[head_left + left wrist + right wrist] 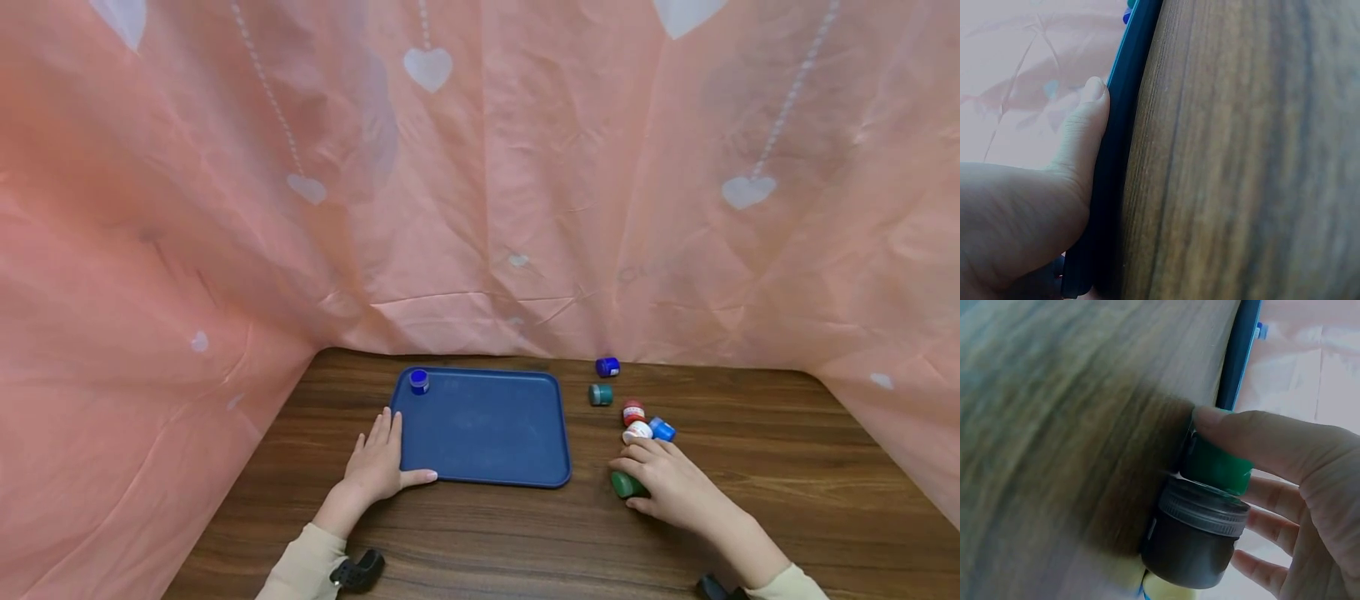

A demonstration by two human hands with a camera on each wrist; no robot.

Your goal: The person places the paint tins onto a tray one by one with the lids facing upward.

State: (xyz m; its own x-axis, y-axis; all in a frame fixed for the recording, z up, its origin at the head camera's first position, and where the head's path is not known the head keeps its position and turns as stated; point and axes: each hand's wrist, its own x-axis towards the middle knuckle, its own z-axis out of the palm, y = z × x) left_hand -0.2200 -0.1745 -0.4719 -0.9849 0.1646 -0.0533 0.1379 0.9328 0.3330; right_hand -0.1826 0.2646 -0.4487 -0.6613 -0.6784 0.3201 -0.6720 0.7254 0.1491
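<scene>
My left hand lies with straight fingers along the near left corner of a blue tray, thumb on its front rim. A dark blue paint jar stands inside the tray's far left corner. Right of the tray, my right hand holds a green paint jar between thumb and fingers. In the right wrist view, a dark jar with a clear lid lies beside the green one, and something yellow shows partly behind it. A white jar sits just beyond my right fingertips.
Past the white jar are a red jar and a lighter blue jar. Farther back lie a teal jar and another dark blue jar. A pink curtain borders the wooden table at the back and sides.
</scene>
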